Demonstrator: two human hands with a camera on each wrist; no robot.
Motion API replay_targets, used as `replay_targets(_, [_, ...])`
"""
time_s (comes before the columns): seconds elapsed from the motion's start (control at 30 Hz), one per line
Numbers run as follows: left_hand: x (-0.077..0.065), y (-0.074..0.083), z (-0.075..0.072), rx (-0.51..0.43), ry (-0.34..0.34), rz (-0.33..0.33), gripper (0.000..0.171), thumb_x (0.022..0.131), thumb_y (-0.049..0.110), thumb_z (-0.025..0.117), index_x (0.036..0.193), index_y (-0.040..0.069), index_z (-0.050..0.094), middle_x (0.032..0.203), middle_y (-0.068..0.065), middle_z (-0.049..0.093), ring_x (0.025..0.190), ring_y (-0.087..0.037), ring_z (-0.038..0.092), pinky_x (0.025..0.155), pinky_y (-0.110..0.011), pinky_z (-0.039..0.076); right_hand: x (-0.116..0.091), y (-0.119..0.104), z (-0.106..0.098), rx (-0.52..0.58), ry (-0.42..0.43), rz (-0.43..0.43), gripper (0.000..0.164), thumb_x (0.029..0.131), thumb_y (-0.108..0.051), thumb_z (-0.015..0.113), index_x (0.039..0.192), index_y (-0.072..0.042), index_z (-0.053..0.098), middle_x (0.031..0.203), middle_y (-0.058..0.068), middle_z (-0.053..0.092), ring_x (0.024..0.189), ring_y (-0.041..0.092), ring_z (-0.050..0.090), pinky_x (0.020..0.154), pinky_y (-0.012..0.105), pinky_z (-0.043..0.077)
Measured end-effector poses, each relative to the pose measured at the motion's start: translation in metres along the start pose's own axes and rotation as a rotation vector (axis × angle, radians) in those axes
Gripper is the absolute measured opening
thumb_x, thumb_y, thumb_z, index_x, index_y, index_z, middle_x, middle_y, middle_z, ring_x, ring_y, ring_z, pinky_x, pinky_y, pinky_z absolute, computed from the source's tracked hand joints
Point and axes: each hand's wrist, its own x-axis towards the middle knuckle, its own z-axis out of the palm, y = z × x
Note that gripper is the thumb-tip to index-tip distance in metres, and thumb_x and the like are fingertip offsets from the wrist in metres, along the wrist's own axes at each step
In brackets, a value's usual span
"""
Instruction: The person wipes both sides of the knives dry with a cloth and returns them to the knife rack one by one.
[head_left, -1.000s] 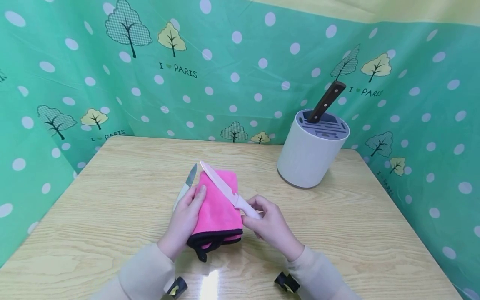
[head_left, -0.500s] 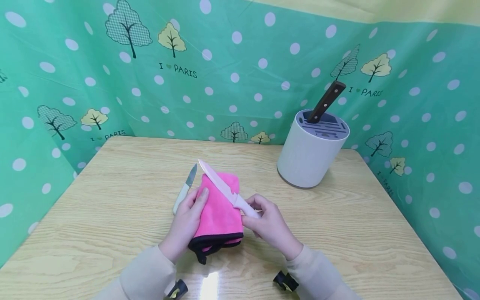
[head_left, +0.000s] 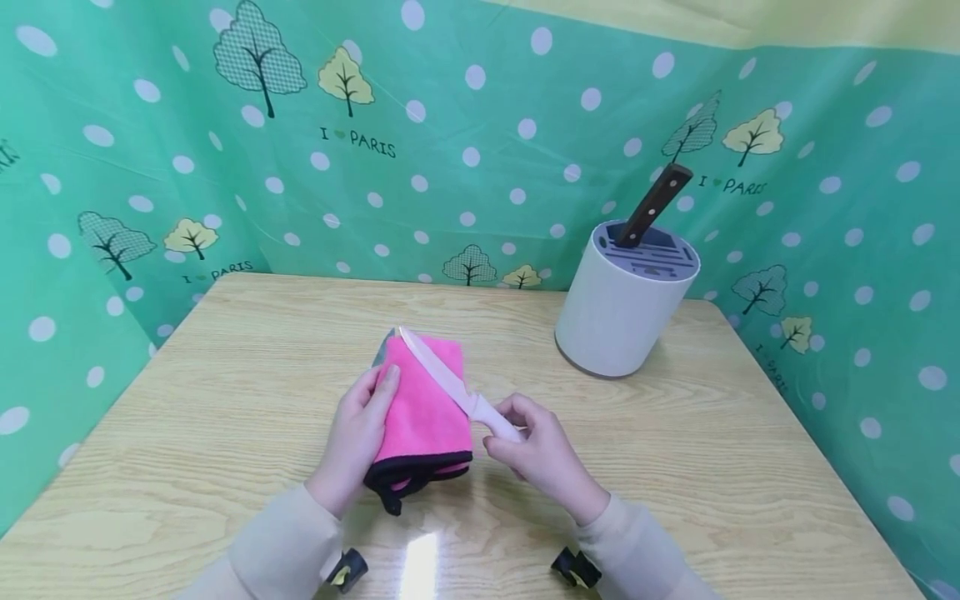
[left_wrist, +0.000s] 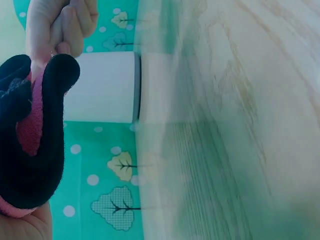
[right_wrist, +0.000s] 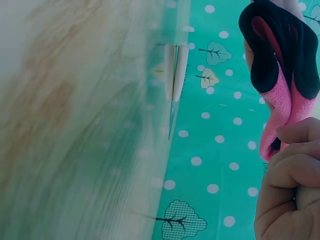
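In the head view my left hand [head_left: 352, 433] grips a folded pink cloth [head_left: 427, 400] with black edging by its left side, thumb on top. My right hand [head_left: 540, 446] holds a kitchen knife [head_left: 442, 375] by its pale handle; the blade slants up and left across the cloth's face. Behind the cloth a second knife [head_left: 384, 348] lies on the table, mostly hidden in the head view. Its white handle [right_wrist: 176, 75] shows in the right wrist view. In the left wrist view the black-edged folds [left_wrist: 52, 150] of the cloth hang off the table.
A white knife block [head_left: 626, 308] stands at the back right, with one dark-handled knife [head_left: 654, 204] upright in it. The wooden table [head_left: 187, 467] ends at a green patterned curtain [head_left: 450, 167] behind and at both sides.
My left hand and the cloth have shifted left and slightly away from me, now covering most of the lying knife. My right hand and its knife have barely moved.
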Motion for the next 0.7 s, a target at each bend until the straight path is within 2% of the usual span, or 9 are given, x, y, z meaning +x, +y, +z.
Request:
replay_targets(0.17, [0.002, 0.002, -0.006, -0.023, -0.005, -0.039, 0.052, 0.101, 0.050, 0.047, 0.141, 0.017, 0.051, 0.109, 0.003, 0.063, 0.091, -0.005, 0.061, 0.082, -0.019, 0.052, -0.002, 0.001, -0.001, -0.020, 0.015, 0.025, 0.019, 0.082, -0.003, 0.070, 0.099, -0.003, 0.062, 0.088, 0.009, 0.067, 0.047, 0.010, 0.043, 0.042, 0.019, 0.037])
replay_targets(0.47, [0.008, 0.003, -0.016, 0.010, 0.020, -0.046, 0.058, 0.100, 0.055, 0.045, 0.145, 0.019, 0.047, 0.123, 0.001, 0.059, 0.098, -0.002, 0.059, 0.086, -0.015, 0.049, -0.004, 0.006, -0.002, -0.032, 0.008, 0.021, 0.020, 0.080, -0.002, 0.070, 0.098, -0.003, 0.061, 0.090, 0.012, 0.068, 0.051, 0.010, 0.046, 0.043, 0.018, 0.038])
replay_targets(0.6, [0.008, 0.004, -0.019, 0.005, 0.021, -0.059, 0.059, 0.099, 0.058, 0.044, 0.145, 0.022, 0.047, 0.124, 0.001, 0.058, 0.100, -0.003, 0.059, 0.087, -0.015, 0.049, -0.006, 0.008, -0.003, -0.035, -0.004, 0.029, 0.021, 0.080, -0.002, 0.070, 0.099, -0.002, 0.060, 0.095, 0.019, 0.069, 0.058, 0.013, 0.050, 0.045, 0.019, 0.041])
replay_targets(0.7, [0.010, 0.006, -0.022, 0.002, 0.024, -0.060, 0.060, 0.098, 0.061, 0.043, 0.145, 0.023, 0.046, 0.123, 0.003, 0.058, 0.101, -0.004, 0.058, 0.087, -0.015, 0.049, -0.007, 0.008, -0.003, -0.026, -0.006, 0.048, 0.023, 0.080, -0.002, 0.071, 0.100, -0.002, 0.059, 0.095, 0.018, 0.068, 0.060, 0.015, 0.050, 0.046, 0.019, 0.041])
